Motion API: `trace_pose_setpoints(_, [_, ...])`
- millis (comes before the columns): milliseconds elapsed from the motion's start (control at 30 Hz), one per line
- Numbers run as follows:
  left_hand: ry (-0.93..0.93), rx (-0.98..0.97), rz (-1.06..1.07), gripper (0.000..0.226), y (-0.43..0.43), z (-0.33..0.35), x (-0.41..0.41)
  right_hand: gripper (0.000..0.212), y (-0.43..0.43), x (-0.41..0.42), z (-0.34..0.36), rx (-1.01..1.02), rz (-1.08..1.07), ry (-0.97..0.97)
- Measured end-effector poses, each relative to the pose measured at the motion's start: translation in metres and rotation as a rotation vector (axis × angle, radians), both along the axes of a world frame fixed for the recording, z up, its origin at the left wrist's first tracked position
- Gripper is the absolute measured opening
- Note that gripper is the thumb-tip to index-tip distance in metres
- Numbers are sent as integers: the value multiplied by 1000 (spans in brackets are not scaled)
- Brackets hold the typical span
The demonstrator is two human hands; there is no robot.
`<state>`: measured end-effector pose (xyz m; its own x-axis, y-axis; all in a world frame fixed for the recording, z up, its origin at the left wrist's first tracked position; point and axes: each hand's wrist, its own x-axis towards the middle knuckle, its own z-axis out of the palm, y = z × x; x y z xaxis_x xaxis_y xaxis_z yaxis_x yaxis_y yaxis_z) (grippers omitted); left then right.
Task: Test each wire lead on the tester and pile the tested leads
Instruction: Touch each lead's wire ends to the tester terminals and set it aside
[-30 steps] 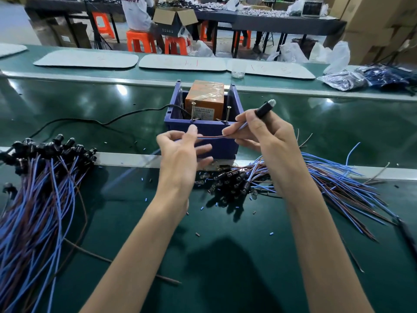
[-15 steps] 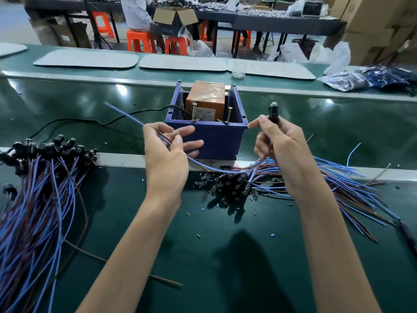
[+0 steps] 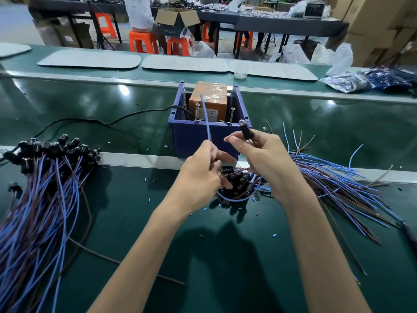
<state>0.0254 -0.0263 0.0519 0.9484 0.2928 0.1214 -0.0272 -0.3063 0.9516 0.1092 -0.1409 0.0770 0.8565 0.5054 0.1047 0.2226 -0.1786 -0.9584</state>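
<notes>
The hands have drawn together, and the blue wire lead point(image 3: 205, 118) now stands upright. At left lies the tested pile point(image 3: 45, 188) of thin blue and brown leads. The left hand point(image 3: 200, 172) pinches the lead before the blue plastic tester box point(image 3: 187, 141). The right hand point(image 3: 266, 161) curls round its glossy cylindrical black head point(image 3: 244, 129).

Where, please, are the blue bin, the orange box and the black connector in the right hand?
blue bin point(image 3: 187, 141), head view, front wall
orange box point(image 3: 208, 91), head view, taped top
black connector point(image 3: 245, 131), head view, its barrel
</notes>
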Motion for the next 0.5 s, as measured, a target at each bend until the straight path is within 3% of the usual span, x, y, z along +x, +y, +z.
trace_pose_setpoints(200, [30,-85,-194,35,-8,5,-2,16,-1,0,3,94,-68,108])
trace_pose_setpoints(500, [73,-57,-247,37,-5,3,0,8,-7,1,5,129,39,203])
